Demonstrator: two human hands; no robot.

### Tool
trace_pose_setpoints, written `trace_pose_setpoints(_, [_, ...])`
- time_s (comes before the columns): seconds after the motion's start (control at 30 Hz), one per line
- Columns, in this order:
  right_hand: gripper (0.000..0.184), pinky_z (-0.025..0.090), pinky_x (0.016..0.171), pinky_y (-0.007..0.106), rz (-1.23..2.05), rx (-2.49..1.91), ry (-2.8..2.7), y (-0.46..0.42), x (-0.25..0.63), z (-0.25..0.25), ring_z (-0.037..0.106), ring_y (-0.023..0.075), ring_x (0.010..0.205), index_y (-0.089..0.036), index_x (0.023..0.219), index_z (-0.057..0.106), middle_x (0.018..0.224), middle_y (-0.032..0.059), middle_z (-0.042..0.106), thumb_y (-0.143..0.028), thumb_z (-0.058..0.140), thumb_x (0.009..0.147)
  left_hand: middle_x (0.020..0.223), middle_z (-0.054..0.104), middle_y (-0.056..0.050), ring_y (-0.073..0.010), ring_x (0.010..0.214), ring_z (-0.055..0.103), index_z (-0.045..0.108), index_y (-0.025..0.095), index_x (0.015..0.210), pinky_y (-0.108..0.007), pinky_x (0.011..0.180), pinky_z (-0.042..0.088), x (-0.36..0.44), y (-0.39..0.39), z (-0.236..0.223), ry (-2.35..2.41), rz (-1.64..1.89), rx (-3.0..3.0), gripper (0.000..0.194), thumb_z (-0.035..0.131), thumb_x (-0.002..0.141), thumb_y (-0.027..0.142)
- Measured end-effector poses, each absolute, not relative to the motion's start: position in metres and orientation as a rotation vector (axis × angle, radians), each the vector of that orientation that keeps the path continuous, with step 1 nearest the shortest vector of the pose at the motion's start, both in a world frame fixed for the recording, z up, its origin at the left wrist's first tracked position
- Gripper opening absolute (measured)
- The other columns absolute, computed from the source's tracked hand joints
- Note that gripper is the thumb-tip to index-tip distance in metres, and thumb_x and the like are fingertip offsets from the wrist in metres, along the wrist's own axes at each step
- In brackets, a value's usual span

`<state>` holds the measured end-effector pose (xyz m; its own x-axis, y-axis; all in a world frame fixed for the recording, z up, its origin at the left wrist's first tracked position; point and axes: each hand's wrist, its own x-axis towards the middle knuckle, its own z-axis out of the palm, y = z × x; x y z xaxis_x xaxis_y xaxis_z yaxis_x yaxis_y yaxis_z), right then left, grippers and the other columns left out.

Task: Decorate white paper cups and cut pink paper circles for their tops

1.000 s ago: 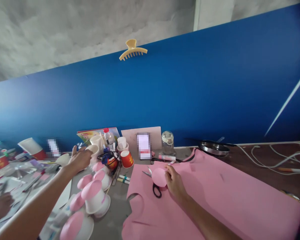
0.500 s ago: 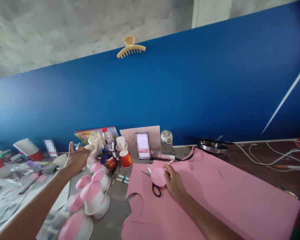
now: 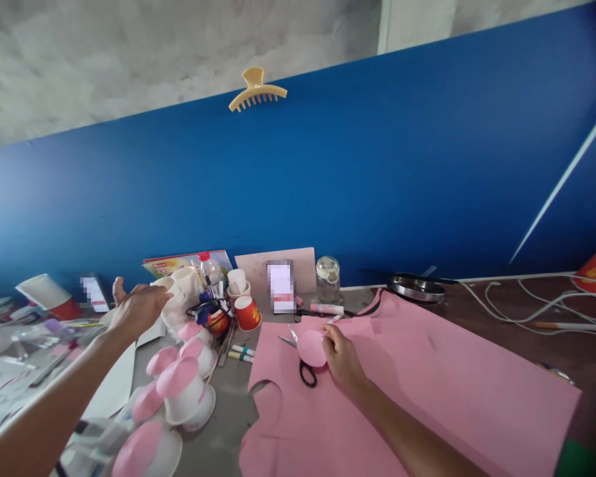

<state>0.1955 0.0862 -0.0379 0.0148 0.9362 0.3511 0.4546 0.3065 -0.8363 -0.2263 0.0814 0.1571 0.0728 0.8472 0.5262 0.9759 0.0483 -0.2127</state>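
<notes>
My right hand (image 3: 344, 354) pinches the edge of a round pink paper disc (image 3: 311, 349). Under the disc lie black-handled scissors (image 3: 308, 375), blades apart, on a large pink paper sheet (image 3: 427, 391) with curved cut-outs along its left edge. My left hand (image 3: 139, 309) is stretched out at the far left, thumb raised and fingers extended, against a group of white cups (image 3: 185, 283); whether it touches one I cannot tell. Nearer me stand several upturned white cups (image 3: 179, 405) topped with pink paper discs (image 3: 177, 377).
A red paper cup (image 3: 248, 313), a phone (image 3: 281, 288) and a glass jar (image 3: 328, 279) stand along the blue partition (image 3: 328, 165). A frying pan (image 3: 416, 287) and white cables (image 3: 506, 311) are at the back right. Pens (image 3: 242, 354) lie left of the sheet.
My left hand has tilted lower, its fingers reaching further over the white cups. My right hand still holds the pink disc in place. The whole view has shifted slightly.
</notes>
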Motion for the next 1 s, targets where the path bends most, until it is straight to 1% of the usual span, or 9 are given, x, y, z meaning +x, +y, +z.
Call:
trace_pose_setpoints(0.07, [0.032, 0.052, 0.065, 0.029, 0.611, -1.286, -1.589, 0.086, 0.196, -0.038, 0.068, 0.0218, 0.071, -0.015, 0.101, 0.063, 0.081, 0.0094, 0.072, -0.024, 0.039, 0.082, 0.07, 0.065, 0.0, -0.0228, 0.086, 0.059, 0.06, 0.019, 0.071, -0.057, 0.105, 0.02, -0.225, 0.082, 0.166, -1.805, -0.431, -1.751, 0.021, 0.05, 0.085, 0.031])
trace_pose_setpoints(0.23, [0.031, 0.053, 0.072, 0.03, 0.592, -1.234, -1.566, 0.087, 0.194, -0.038, 0.069, 0.0225, 0.08, -0.016, 0.097, 0.065, 0.09, 0.0104, 0.073, -0.023, 0.039, 0.082, 0.111, 0.063, -0.009, -0.0226, 0.111, 0.053, 0.057, 0.017, 0.091, -0.043, 0.103, 0.034, -0.179, 0.064, 0.2, -1.693, -0.79, -1.552, 0.028, 0.036, 0.092, 0.035])
trace_pose_setpoints(0.33, [0.03, 0.052, 0.075, 0.03, 0.601, -1.197, -1.564, 0.087, 0.193, -0.036, 0.068, 0.0222, 0.082, -0.018, 0.092, 0.067, 0.09, 0.0097, 0.073, -0.022, 0.04, 0.08, 0.116, 0.061, -0.007, -0.0217, 0.113, 0.052, 0.056, 0.02, 0.083, -0.04, 0.102, 0.037, -0.113, 0.036, 0.201, -1.465, -1.223, -1.785, 0.018, 0.046, 0.089, 0.034])
trace_pose_setpoints(0.47, [0.027, 0.052, 0.072, 0.029, 0.638, -1.152, -1.592, 0.084, 0.193, -0.033, 0.068, 0.0208, 0.075, -0.018, 0.086, 0.068, 0.083, 0.0076, 0.074, -0.021, 0.043, 0.078, 0.12, 0.058, -0.007, -0.0241, 0.117, 0.051, 0.06, 0.022, 0.073, -0.034, 0.095, 0.043, -0.027, 0.009, 0.15, -1.574, -1.672, -2.302, 0.017, 0.056, 0.084, 0.034])
trace_pose_setpoints(0.53, [0.026, 0.052, 0.07, 0.027, 0.657, -1.149, -1.601, 0.081, 0.193, -0.032, 0.067, 0.0198, 0.072, -0.018, 0.085, 0.068, 0.08, 0.0061, 0.073, -0.02, 0.044, 0.078, 0.117, 0.062, -0.009, -0.025, 0.111, 0.057, 0.065, 0.02, 0.077, -0.031, 0.086, 0.049, -0.003, 0.009, 0.111, -1.847, -2.13, -2.342, 0.019, 0.065, 0.077, 0.039])
trace_pose_setpoints(0.6, [0.027, 0.051, 0.068, 0.027, 0.665, -1.164, -1.588, 0.08, 0.192, -0.032, 0.067, 0.0193, 0.073, -0.018, 0.088, 0.067, 0.082, 0.0059, 0.073, -0.019, 0.042, 0.08, 0.097, 0.069, -0.008, -0.0212, 0.087, 0.065, 0.066, 0.018, 0.079, -0.029, 0.073, 0.053, 0.008, 0.015, 0.074, -2.136, -2.719, -2.086, 0.027, 0.073, 0.068, 0.042])
trace_pose_setpoints(0.7, [0.03, 0.05, 0.062, 0.025, 0.673, -1.188, -1.553, 0.081, 0.192, -0.035, 0.065, 0.0177, 0.07, -0.016, 0.098, 0.064, 0.082, 0.0053, 0.071, -0.02, 0.039, 0.083, 0.071, 0.069, 0.0, -0.0149, 0.068, 0.065, 0.064, 0.017, 0.07, -0.026, 0.065, 0.055, 0.007, 0.026, 0.038, -2.274, -3.353, -1.456, 0.026, 0.082, 0.057, 0.03])
trace_pose_setpoints(0.83, [0.032, 0.047, 0.053, 0.023, 0.683, -1.209, -1.521, 0.086, 0.194, -0.038, 0.061, 0.0162, 0.06, -0.014, 0.107, 0.059, 0.071, 0.0025, 0.066, -0.022, 0.038, 0.085, 0.074, 0.072, 0.001, -0.0173, 0.072, 0.07, 0.063, 0.018, 0.073, -0.029, 0.067, 0.058, -0.002, 0.033, 0.016, -2.287, -3.513, -1.148, 0.017, 0.077, 0.064, 0.016])
trace_pose_setpoints(1.0, [0.026, 0.05, 0.057, 0.025, 0.664, -1.206, -1.579, 0.088, 0.196, -0.038, 0.063, 0.0169, 0.063, -0.018, 0.096, 0.063, 0.073, 0.0026, 0.068, -0.021, 0.04, 0.084, 0.076, 0.074, -0.003, -0.0178, 0.064, 0.071, 0.064, 0.016, 0.088, -0.029, 0.06, 0.06, 0.005, 0.033, -0.004, -2.326, -3.674, -0.782, 0.011, 0.058, 0.08, 0.01])
